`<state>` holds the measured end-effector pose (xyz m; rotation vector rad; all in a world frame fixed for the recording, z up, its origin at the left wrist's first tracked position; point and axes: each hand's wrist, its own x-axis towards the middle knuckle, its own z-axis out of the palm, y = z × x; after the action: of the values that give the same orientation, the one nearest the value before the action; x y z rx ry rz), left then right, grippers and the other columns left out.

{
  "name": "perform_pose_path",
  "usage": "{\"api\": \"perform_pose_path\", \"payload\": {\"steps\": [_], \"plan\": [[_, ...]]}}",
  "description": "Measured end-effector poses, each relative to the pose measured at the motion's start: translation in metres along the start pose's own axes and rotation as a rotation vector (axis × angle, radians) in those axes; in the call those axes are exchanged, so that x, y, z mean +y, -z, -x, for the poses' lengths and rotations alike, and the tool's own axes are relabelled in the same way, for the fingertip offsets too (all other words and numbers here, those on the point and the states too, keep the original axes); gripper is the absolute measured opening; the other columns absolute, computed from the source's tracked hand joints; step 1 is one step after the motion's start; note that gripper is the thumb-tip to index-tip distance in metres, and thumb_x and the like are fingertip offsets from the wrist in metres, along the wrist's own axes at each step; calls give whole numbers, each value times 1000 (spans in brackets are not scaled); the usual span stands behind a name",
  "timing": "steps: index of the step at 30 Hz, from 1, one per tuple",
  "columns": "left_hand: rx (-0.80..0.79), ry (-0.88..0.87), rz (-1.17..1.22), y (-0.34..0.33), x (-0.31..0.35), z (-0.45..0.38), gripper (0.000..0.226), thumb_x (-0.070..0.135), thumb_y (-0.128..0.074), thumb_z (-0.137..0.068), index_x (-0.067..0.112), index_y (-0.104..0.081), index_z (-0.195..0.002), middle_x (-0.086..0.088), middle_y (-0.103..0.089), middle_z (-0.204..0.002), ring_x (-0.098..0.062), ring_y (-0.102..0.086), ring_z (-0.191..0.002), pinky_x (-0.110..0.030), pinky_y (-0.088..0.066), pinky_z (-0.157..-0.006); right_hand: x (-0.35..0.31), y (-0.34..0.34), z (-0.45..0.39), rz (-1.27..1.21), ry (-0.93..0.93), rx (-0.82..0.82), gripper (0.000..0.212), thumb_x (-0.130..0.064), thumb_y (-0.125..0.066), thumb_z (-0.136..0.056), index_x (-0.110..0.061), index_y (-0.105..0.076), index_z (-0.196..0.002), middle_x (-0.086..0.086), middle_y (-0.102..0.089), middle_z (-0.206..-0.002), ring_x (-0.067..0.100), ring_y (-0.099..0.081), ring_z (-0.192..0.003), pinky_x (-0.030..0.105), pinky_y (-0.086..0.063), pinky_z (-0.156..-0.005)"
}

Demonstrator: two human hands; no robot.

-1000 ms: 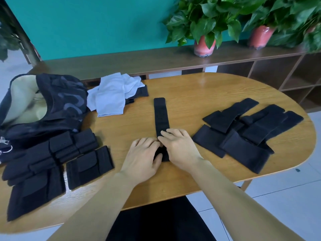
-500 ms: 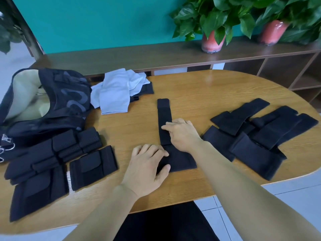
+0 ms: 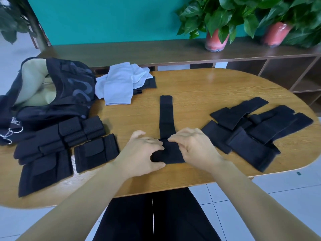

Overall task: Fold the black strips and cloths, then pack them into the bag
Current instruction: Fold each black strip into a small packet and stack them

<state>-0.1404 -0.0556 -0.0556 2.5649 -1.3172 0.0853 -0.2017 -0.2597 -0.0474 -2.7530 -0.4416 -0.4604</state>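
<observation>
**Now both hands are back on the wide end**

Half a second ago the right hand (image 3: 194, 146) pressed the narrow tail; it now joins the left hand (image 3: 144, 153), whose curled fingers grip the black strip (image 3: 165, 117), the right seemingly pinching, at the table's (image 3: 217, 94) near edge. Folding looks about to begin; the bag (image 3: 52, 94) waits open.

Teal wall (image 3: 112, 20), wooden shelf (image 3: 156, 53)
</observation>
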Motion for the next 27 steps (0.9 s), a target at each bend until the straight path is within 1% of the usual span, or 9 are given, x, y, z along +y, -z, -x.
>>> {"api": "perform_pose_path", "payload": {"steps": [5,8,11,15,18,20,22,25,27], "plan": [[-21,-63,-178,3,9,-2,42,39,-56,-70,20,-74,-103,5,-72,-111,-8,-65,-104,-29,-6,-111,0,-10,9,58,-7,-59,36,0,-60,-75,-14,-73,-106,6,-70,-114,27,-65,-101,47,-53,-79],[-37,-50,-153,1,7,1,36,26,-57,-71,18,-73,-102,4,-72,-111,-9,-65,-104,-30,-10,-111,-2,-12,13,57,-28,-85,33,-7,-59,-81,-15,-71,-111,6,-66,-122,27,-63,-106,47,-52,-84],[1,-41,-123,-3,6,8,29,18,-57,-77,20,-73,-101,3,-71,-114,-8,-64,-108,-31,-21,-111,-4,-11,17,58,-54,-145,37,-23,-46,-91,-17,-65,-122,1,-58,-135,22,-54,-120,44,-47,-94],[86,116,93,-4,8,15,25,18,-54,-90,27,-69,-107,9,-69,-115,0,-60,-108,-27,-13,-116,-9,-4,23,5,-129,-260,64,-55,-22,-90,-22,-53,-137,-9,-43,-148,11,-35,-135,36,-33,-107],[126,297,407,-1,11,20,20,19,-55,-90,36,-65,-95,1,-72,-80,-6,-60,-71,-27,-31,-106,-17,8,24,-34,-115,-320,80,-74,-29,-83,-24,-43,-144,-14,-41,-147,7,-31,-133,31,-28,-108],[130,393,622,4,12,22,19,18,-55,-92,31,-68,-91,-4,-69,-76,-12,-57,-62,-26,-46,-78,-21,13,23,-58,-134,-362,72,-65,-51,-84,-29,-39,-145,-17,-40,-142,4,-29,-129,26,-24,-108],[107,458,742,9,15,23,19,15,-52,-94,25,-68,-90,0,-66,-76,-15,-52,-59,-24,-43,-61,-21,13,23,-102,-186,-349,61,-45,-63,-83,-34,-44,-140,-14,-43,-134,6,-35,-124,25,-28,-106],[126,525,859,10,19,21,18,15,-47,-98,20,-63,-92,3,-56,-72,-5,-47,-60,-16,-38,-57,-15,3,20,-329,-354,-228,34,-27,-64,-86,-40,-61,-117,-8,-54,-113,9,-51,-104,31,-43,-95],[184,557,902,8,21,17,15,20,-45,-100,20,-61,-100,5,-63,-84,-4,-56,-73,-13,-43,-68,-12,-7,15,-517,-478,-95,14,-24,-65,-88,-32,-70,-98,-4,-64,-95,12,-59,-91,41,-50,-86]]}}
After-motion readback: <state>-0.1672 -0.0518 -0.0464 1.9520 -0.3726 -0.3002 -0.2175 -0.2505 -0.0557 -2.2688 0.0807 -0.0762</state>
